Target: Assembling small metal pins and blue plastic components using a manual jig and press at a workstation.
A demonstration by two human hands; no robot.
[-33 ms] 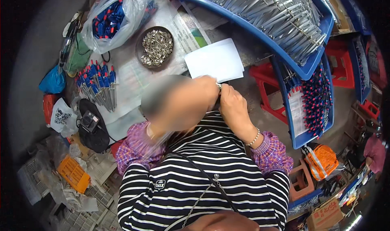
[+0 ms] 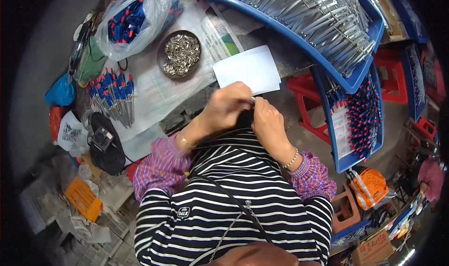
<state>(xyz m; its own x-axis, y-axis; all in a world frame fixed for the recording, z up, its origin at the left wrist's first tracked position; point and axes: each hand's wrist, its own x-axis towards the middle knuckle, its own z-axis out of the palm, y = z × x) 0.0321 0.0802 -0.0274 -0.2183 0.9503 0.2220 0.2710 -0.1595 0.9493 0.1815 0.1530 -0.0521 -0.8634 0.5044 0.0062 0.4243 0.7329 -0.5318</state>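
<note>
My left hand [image 2: 227, 108] and my right hand [image 2: 268, 125] meet in front of my striped top, both closed, fingertips together. Between the fingertips shows a small silver metal piece [image 2: 253, 99]; most of it is hidden, and my left fingers are partly smeared by motion. Just beyond my hands lie white paper sheets [image 2: 247, 69]. A round dark bowl [image 2: 161, 62] full of small shiny metal pieces [image 2: 181, 54] stands farther left on the table. Left of it lies a heap of thin silver pointed pieces with blue and red ends [image 2: 114, 95].
A large blue tray [image 2: 280, 29] of long silver metal pieces [image 2: 322, 22] spans the far right. Below it, another blue tray [image 2: 337, 139] holds blue-and-red pieces beside a red stool [image 2: 304, 102]. A clear bag [image 2: 156, 13] of blue-and-red parts stands far left.
My left hand was strongly smeared before; now its shape is clearer, with the fingers still against the right fingertips. My right hand has hardly moved.
</note>
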